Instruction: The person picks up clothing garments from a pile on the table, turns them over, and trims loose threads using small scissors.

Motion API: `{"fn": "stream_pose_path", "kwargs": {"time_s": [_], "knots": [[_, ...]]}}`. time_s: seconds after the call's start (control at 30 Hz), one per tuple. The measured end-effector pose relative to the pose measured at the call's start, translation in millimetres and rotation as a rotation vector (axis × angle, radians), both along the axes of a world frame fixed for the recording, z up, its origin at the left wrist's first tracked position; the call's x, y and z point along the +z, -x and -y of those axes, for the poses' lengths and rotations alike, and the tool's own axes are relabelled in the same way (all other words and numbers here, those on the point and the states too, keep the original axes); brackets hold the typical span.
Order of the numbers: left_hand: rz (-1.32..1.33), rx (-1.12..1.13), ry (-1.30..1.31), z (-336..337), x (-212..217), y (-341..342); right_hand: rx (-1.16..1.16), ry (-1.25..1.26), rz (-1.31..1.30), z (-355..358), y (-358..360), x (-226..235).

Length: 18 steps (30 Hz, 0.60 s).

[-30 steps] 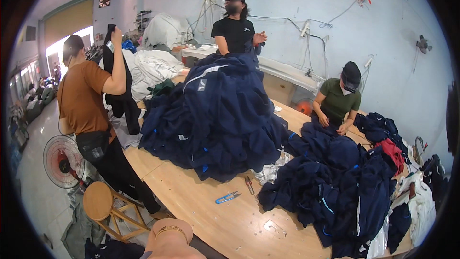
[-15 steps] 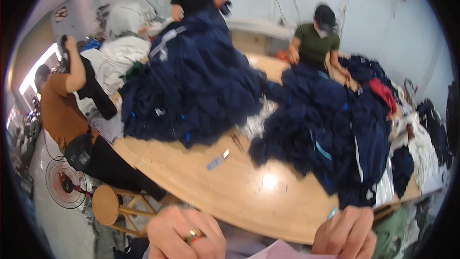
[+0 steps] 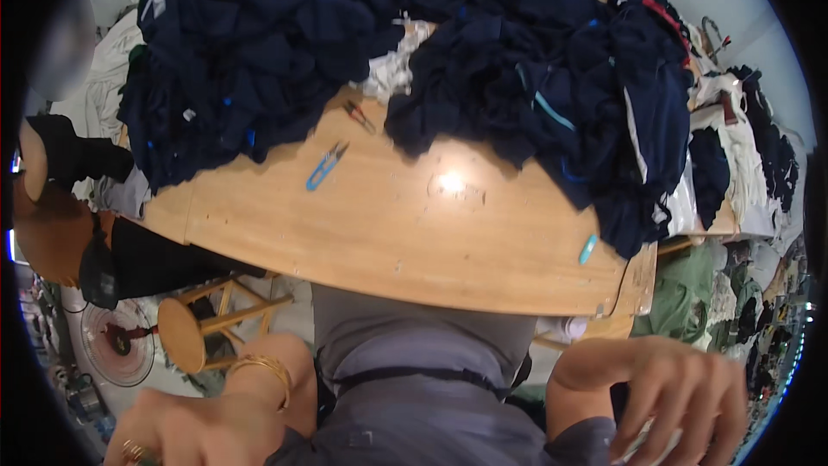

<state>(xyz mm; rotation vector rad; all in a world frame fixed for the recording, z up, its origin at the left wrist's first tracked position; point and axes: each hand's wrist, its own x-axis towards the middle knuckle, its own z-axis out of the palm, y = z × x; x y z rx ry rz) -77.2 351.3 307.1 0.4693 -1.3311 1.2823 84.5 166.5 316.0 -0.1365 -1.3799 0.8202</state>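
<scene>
Pale wooden table [image 3: 405, 233], rounded along its near edge, fills the middle of the view, with two big heaps of dark navy garments [image 3: 259, 43] piled on its far half. Blue-handled thread snips [image 3: 325, 166] lie on the bare wood just below the left heap; a second, red-handled pair [image 3: 359, 116] lies beyond them, and a small turquoise clip [image 3: 587, 248] sits near the right edge. One round wooden stool [image 3: 185, 332] stands on the floor beside a floor fan [image 3: 116, 341].

Below the table edge, over a grey lap, the left hand [image 3: 198, 427] with a gold bangle [image 3: 263, 371] hangs low; whether its fingers are curled cannot be told. The right hand [image 3: 681, 393] has its fingers loosely spread, tips on a thin pale sheet [image 3: 651, 447].
</scene>
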Motion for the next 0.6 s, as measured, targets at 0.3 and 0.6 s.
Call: {"fn": "stream_pose_path", "kwargs": {"time_s": [0.3,0.6], "knots": [[-1.199,-0.568,-0.532,34.9,-60.3,-5.8,0.186,-0.126,0.241,-31.0,15.9,3.9],[-1.006,-0.587,-0.305,16.9,-43.0,-10.2,0.315,-0.031,0.314,-50.4,6.1,-14.6]]}}
